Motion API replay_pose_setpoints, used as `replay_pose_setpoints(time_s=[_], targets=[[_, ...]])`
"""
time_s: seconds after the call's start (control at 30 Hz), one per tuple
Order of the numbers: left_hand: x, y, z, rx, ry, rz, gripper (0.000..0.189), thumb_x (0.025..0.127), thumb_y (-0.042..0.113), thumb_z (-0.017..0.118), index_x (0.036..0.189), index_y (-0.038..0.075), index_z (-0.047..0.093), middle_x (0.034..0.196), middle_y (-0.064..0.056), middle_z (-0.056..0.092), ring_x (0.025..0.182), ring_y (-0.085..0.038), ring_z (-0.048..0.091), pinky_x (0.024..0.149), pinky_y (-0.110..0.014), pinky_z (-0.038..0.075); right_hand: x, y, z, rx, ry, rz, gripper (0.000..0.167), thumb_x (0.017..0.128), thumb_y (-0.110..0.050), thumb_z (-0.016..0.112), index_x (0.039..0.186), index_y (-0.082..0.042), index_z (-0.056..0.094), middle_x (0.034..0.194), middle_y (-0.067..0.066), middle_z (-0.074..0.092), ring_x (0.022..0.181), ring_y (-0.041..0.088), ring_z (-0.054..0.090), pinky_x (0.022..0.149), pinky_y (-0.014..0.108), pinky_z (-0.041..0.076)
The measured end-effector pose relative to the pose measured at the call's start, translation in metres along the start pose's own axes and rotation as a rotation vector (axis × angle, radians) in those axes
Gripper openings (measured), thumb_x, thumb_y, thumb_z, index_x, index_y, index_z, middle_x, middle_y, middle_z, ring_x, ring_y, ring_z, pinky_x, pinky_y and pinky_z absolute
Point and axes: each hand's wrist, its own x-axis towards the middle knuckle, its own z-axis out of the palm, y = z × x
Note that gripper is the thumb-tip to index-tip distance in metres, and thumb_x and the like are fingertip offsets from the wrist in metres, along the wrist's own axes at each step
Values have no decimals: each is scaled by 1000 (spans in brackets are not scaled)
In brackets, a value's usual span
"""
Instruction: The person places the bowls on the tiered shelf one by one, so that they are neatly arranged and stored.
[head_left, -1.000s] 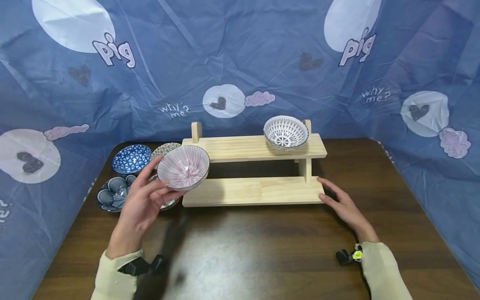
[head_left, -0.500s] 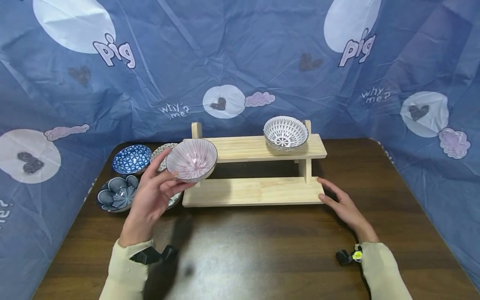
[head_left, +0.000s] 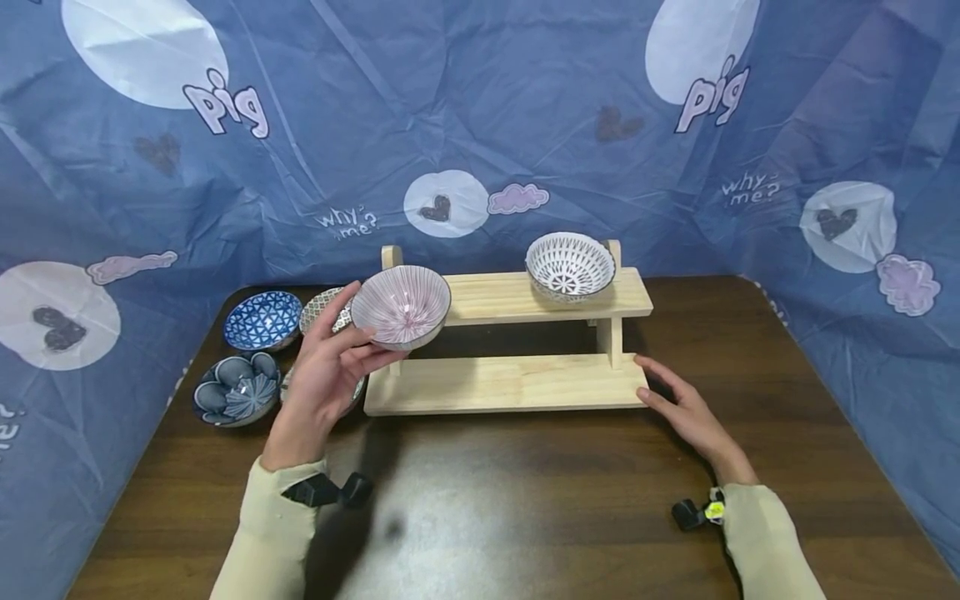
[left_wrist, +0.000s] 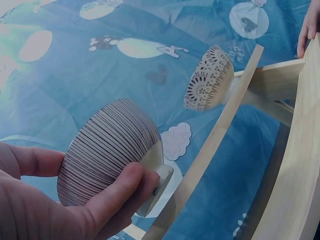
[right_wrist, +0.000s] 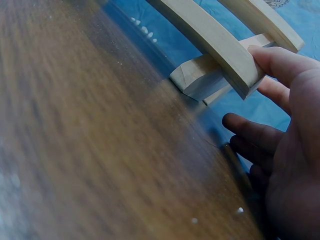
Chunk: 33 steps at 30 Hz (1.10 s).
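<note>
Printed blue sheeting [head_left: 495, 100] around a table [head_left: 540, 492] makes a booth.

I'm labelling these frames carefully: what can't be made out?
Head view: most of the nearer bowl behind the left hand, which covers it.
Head view: most of the upper shelf's left end, behind the pink bowl.
Left wrist: that bowl's inside, facing away; most of the right hand, beyond the right edge.
Right wrist: fine detail of the table, blurred.

Head cam: high, fwd/down over dark-brown wood table [head_left: 525, 517]. L-wrist: close on dark-striped round ceramic bowl [left_wrist: 107, 150], twd blue printed cloth [left_wrist: 165, 25]. R-wrist: low, tilted along table. All share pale two-tier wooden rack [head_left: 510, 383].
</note>
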Motion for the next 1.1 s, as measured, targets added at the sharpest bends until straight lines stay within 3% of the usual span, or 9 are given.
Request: replay_pose_setpoints(time_s=[0.27,0.6,1.1], targets=[[8,-4,7,-14,5,-21,71,96,-12,31,158,19,23,143,-18,39,88,-16,74,81,-37,64,-1,0,1,2,0,5,60,101,-26,59,154,-9,36,162,20,31,150,44,23,119,71,19],[22,-6,16,-1,8,-10,72,94,-13,30,159,17,22,152,-22,31,92,-19,72,79,-37,64,1,2,0,-6,2,4,59,101,-26,59,154,-10,37,162,19,32,150,43,24,119,71,20],[40,-12,28,1,6,-14,76,92,-15,33,160,17,20,150,-25,34,89,-19,73,81,-40,64,1,1,-1,-2,1,12,60,101,-27,59,154,-9,36,163,18,31,151,43,23,119,71,20]])
